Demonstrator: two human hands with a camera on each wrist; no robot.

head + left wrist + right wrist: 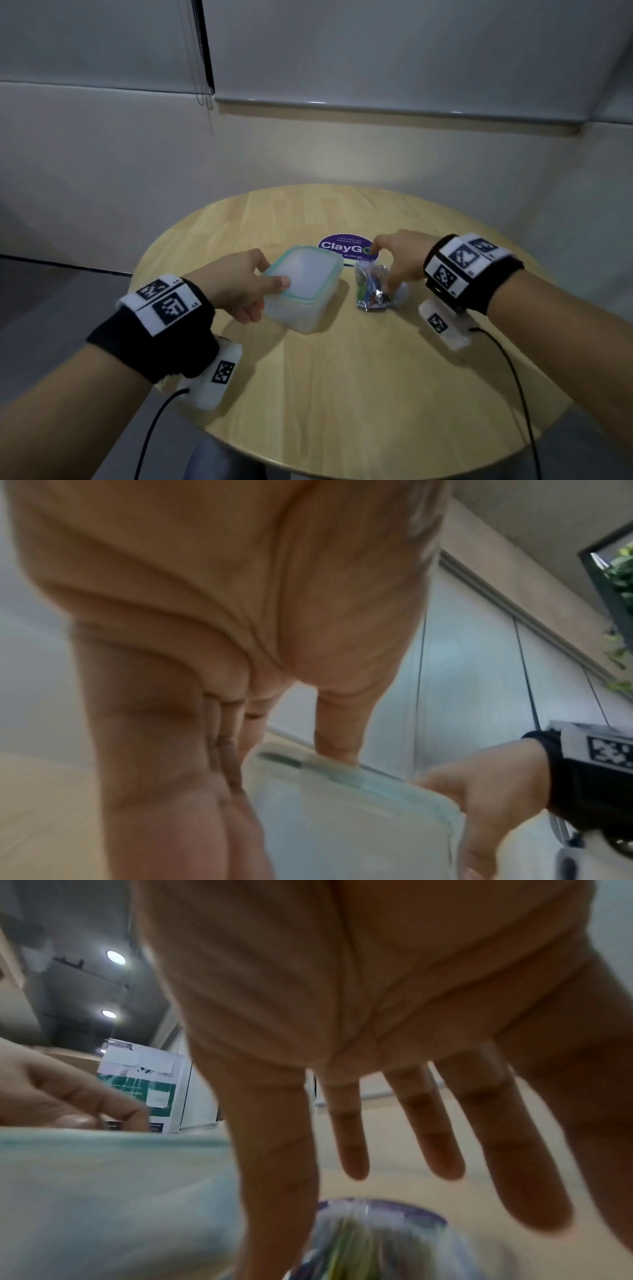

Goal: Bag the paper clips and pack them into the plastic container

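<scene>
A translucent plastic container (305,287) with a teal-rimmed lid on it stands mid-table. My left hand (246,287) grips its left side, thumb on the lid and fingers curled round the wall; the left wrist view shows the same hold on the container (342,818). Just right of it lies a clear bag of coloured paper clips (373,291). Over the bag my right hand (400,260) reaches down with straight, spread fingers and the thumb at the bag's right side. The right wrist view shows these fingers (514,1150) apart above the bag (377,1240), beside the container (103,1191).
The round wooden table (342,377) carries a purple ClayGo sticker (339,245) behind the container and bag. A wall with blinds stands close behind the far edge. Cables (513,377) trail from both wrist cameras over the near edge.
</scene>
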